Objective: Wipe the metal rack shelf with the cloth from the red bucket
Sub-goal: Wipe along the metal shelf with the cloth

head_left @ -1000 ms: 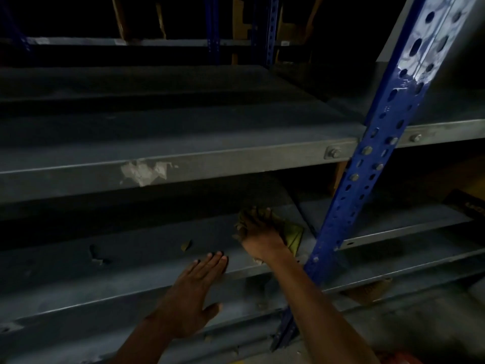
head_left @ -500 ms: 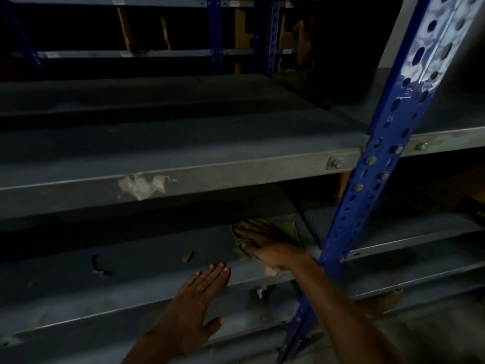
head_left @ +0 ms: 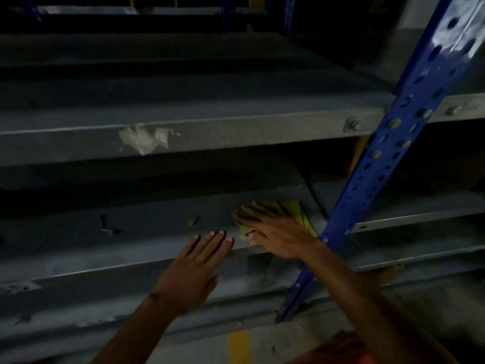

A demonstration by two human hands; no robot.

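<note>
Head view, right hand point(head_left: 275, 232) flat on green cloth point(head_left: 299, 215), fingers straight and spread, cloth on lower shelf point(head_left: 147, 224) beside blue post point(head_left: 372, 177), left hand point(head_left: 194, 269) flat on shelf edge, fingers straight, together.

cloth point(head_left: 298, 214): yellow-green, flat on lower shelf point(head_left: 147, 227) | shelf: grey metal, by blue upright point(head_left: 393, 143)

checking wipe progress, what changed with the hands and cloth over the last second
The right hand went from bunched on the yellow-green cloth to flat, fingers spread, pressing it on the lower shelf, sweeping slightly left. The left hand stayed flat on the shelf's front edge. The small scrap and blue upright kept their places.
</note>
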